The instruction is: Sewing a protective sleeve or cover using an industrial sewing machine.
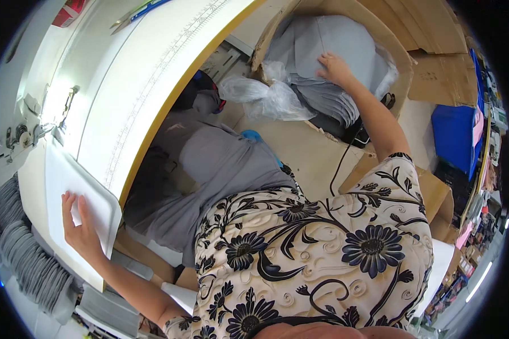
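Note:
My left hand rests at the corner of the white sewing table, its fingers spread and partly extended over a pale smooth plate. Nothing is in it. To the right, my right hand reaches into an open cardboard box. Its fingers are apart and touch the top of a stack of grey fabric pieces. The layered edges of that stack fan out below the hand. A clear plastic bag bunches up at the box's near left side. Grey cloth lies over my lap.
A lit sewing machine stands at the left, and the tabletop carries a ruler scale. Scissors lie at its far end. Bundled grey pieces hang at lower left. A blue bin stands right of the box.

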`<move>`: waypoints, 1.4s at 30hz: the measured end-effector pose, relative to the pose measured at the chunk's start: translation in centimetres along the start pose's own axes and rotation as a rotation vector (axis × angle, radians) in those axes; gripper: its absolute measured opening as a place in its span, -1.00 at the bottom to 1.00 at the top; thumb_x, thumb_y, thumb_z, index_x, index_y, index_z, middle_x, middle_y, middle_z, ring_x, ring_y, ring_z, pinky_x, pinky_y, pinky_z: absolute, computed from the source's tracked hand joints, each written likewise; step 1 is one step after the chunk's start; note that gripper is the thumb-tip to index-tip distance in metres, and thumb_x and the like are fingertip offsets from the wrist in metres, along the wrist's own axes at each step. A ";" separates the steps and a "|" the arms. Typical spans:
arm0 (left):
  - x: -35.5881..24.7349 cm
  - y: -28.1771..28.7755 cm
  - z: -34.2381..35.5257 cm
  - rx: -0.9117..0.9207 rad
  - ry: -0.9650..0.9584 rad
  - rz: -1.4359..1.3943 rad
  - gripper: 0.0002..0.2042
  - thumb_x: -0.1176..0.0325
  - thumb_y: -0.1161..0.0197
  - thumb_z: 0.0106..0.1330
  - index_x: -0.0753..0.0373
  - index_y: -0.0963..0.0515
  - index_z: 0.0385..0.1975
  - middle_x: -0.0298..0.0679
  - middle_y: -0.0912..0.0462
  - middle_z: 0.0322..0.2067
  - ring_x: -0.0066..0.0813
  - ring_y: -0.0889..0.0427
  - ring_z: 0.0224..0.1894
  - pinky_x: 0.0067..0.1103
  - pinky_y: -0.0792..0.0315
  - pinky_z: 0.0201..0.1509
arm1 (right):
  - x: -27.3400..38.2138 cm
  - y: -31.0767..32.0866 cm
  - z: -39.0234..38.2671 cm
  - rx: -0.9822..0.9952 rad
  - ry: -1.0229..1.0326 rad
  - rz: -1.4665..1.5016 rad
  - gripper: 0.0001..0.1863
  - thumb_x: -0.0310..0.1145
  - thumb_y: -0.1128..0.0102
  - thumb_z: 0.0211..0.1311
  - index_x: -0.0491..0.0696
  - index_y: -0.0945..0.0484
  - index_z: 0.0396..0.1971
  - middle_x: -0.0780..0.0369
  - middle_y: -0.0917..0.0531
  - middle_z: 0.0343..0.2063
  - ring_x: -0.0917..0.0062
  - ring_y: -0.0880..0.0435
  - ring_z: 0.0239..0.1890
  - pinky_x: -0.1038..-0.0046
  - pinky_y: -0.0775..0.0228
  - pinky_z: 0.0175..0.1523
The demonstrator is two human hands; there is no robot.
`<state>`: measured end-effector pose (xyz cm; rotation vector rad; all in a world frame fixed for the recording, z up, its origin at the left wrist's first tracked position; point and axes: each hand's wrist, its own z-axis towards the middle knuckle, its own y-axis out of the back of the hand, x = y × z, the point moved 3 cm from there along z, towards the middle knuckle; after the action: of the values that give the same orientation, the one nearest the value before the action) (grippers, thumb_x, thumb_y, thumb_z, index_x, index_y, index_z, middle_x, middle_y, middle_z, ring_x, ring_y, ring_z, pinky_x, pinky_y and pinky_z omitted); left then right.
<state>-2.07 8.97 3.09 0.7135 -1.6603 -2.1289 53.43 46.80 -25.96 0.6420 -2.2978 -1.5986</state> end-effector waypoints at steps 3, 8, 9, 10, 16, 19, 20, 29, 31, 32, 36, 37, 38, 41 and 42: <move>-0.4 0.0 -0.2 -0.037 0.037 0.004 -0.70 0.24 -0.26 0.39 0.28 -0.63 -0.01 -0.08 -0.63 0.10 -0.17 -0.58 0.18 -0.45 -0.41 0.24 | -2.1 0.4 0.6 0.127 0.019 0.114 -0.34 -0.10 -0.32 0.14 -0.08 -0.45 0.22 0.05 -0.40 0.31 0.12 -0.33 0.37 0.22 -0.26 0.37; 2.9 -0.3 -1.9 -0.062 0.049 0.032 -0.68 0.24 -0.25 0.41 0.29 -0.62 0.03 -0.07 -0.62 0.11 -0.18 -0.58 0.19 -0.44 -0.42 0.23 | 0.0 -0.9 0.1 0.019 0.239 0.001 -0.42 -0.13 -0.27 0.20 -0.15 -0.50 0.15 0.10 -0.51 0.22 0.14 -0.39 0.33 0.24 -0.28 0.36; 3.2 -0.3 -2.1 -0.066 0.054 0.033 -0.68 0.24 -0.25 0.41 0.29 -0.62 0.03 -0.07 -0.62 0.11 -0.18 -0.58 0.19 -0.44 -0.42 0.23 | 0.1 -0.7 0.4 0.015 0.245 0.000 -0.42 -0.13 -0.27 0.20 -0.15 -0.50 0.15 0.10 -0.51 0.22 0.14 -0.39 0.33 0.24 -0.28 0.36; 3.3 -0.2 -2.1 -0.106 -0.008 0.053 -0.69 0.26 -0.24 0.42 0.29 -0.61 0.04 -0.07 -0.62 0.11 -0.19 -0.58 0.20 -0.44 -0.42 0.24 | 0.1 -0.5 0.5 -0.001 0.290 0.003 -0.49 -0.11 -0.22 0.26 -0.12 -0.53 0.10 0.06 -0.57 0.13 0.15 -0.48 0.24 0.23 -0.34 0.30; -0.7 0.6 -2.4 -0.304 -0.224 0.018 -0.74 0.45 -0.16 0.45 0.35 -0.59 0.07 -0.10 -0.66 0.07 -0.23 -0.63 0.13 -0.47 -0.47 0.20 | -2.2 2.0 -0.6 -0.162 0.085 0.502 -0.63 -0.12 -0.11 0.42 -0.18 -0.61 -0.18 0.07 -0.59 -0.44 0.36 -0.59 -0.31 0.35 -0.44 -0.14; -4.5 -0.7 -4.7 -0.222 -0.313 -0.298 -0.73 0.54 -0.14 0.41 0.44 -0.58 0.06 -0.01 -0.68 0.00 -0.17 -0.66 0.07 -0.39 -0.48 0.20 | 1.5 10.1 -3.6 -0.386 0.168 0.659 -0.59 -0.12 -0.03 0.49 -0.19 -0.50 -0.41 0.23 -0.33 -0.63 0.57 -0.24 -0.54 0.40 -0.22 -0.41; -6.4 -1.8 -5.5 -0.115 -0.438 -0.460 -0.66 0.58 -0.23 0.29 0.43 -0.57 0.08 0.02 -0.65 0.04 -0.10 -0.62 0.12 -0.33 -0.42 0.28 | 5.7 14.4 -4.9 -0.435 0.261 0.706 -0.59 -0.15 -0.02 0.50 -0.21 -0.48 -0.42 0.34 -0.32 -0.61 0.66 -0.24 -0.50 0.45 -0.20 -0.41; -15.4 -5.5 -1.3 0.229 -0.139 -0.858 -0.67 0.37 -0.49 0.10 0.33 -0.64 -0.15 -0.20 -0.70 -0.40 -0.52 -0.60 -0.42 -0.57 -0.48 -0.24 | 28.2 36.4 -7.0 -0.480 1.153 0.865 -0.67 -0.20 -0.14 0.45 -0.17 -0.69 -0.33 0.36 -0.57 -0.63 0.71 -0.43 -0.56 0.59 -0.29 -0.45; -10.9 -1.0 -3.5 0.135 -0.095 -0.838 -0.79 0.40 -0.44 0.19 0.32 -0.64 -0.24 -0.28 -0.67 -0.43 -0.57 -0.52 -0.42 -0.63 -0.43 -0.28 | 30.4 36.3 -4.9 -0.263 1.156 1.173 -0.73 -0.28 -0.09 0.45 -0.15 -0.69 -0.19 0.30 -0.72 -0.36 0.60 -0.63 -0.38 0.55 -0.47 -0.26; -7.5 1.4 -5.2 0.075 0.016 -0.885 -0.83 0.47 -0.45 0.17 0.35 -0.64 -0.29 -0.30 -0.69 -0.40 -0.53 -0.59 -0.36 -0.61 -0.49 -0.23 | 31.8 34.7 -4.1 0.023 1.136 1.528 -0.76 -0.33 -0.10 0.43 -0.14 -0.69 -0.16 0.25 -0.75 -0.27 0.53 -0.69 -0.29 0.50 -0.54 -0.17; 4.2 19.1 -16.8 -0.842 0.701 -0.245 -0.53 0.38 -0.55 0.08 0.48 -0.60 -0.04 -0.03 -0.66 -0.08 -0.28 -0.65 -0.13 -0.43 -0.56 0.04 | 37.9 28.0 -3.0 -0.082 1.223 0.963 -0.67 -0.25 -0.03 0.47 -0.11 -0.65 0.01 0.19 -0.71 -0.01 0.45 -0.66 0.06 0.43 -0.46 0.19; 2.5 22.2 -16.7 -0.895 0.517 -0.183 -0.51 0.32 -0.52 0.13 0.50 -0.58 0.00 -0.06 -0.66 -0.03 -0.34 -0.65 -0.13 -0.46 -0.55 0.03 | 39.6 26.9 -3.3 -0.208 1.299 0.860 -0.66 -0.23 -0.06 0.45 -0.13 -0.64 0.01 0.14 -0.70 -0.01 0.38 -0.67 0.05 0.39 -0.47 0.18; 2.6 23.7 -16.5 -0.877 0.532 -0.064 -0.54 0.33 -0.46 0.20 0.48 -0.57 0.04 -0.07 -0.65 0.00 -0.38 -0.65 -0.11 -0.47 -0.55 0.05 | 41.1 25.4 -3.0 -0.333 1.358 0.752 -0.64 -0.21 -0.09 0.42 -0.15 -0.63 0.01 0.09 -0.68 0.00 0.31 -0.67 0.03 0.35 -0.47 0.17; 5.5 26.9 -16.8 -0.619 0.396 0.224 -0.62 0.54 -0.25 0.32 0.40 -0.53 0.14 -0.11 -0.65 0.06 -0.41 -0.64 -0.01 -0.49 -0.50 0.13 | 44.4 24.4 -3.0 -0.524 1.419 0.621 -0.63 -0.24 -0.11 0.40 -0.17 -0.58 0.05 0.07 -0.65 0.04 0.22 -0.56 0.17 0.29 -0.40 0.26; 4.6 23.7 -14.4 -0.523 0.174 0.179 -0.52 0.68 -0.18 0.16 0.34 -0.55 0.15 -0.13 -0.65 0.07 -0.39 -0.63 0.06 -0.50 -0.48 0.18 | 45.4 24.2 -3.3 -0.551 1.392 0.566 -0.63 -0.26 -0.14 0.38 -0.17 -0.58 0.06 0.09 -0.65 0.05 0.23 -0.52 0.23 0.29 -0.37 0.30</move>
<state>1.71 -11.00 22.45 0.5421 -0.9724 -2.1615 10.71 28.52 -3.60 0.5699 -0.8384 -0.8800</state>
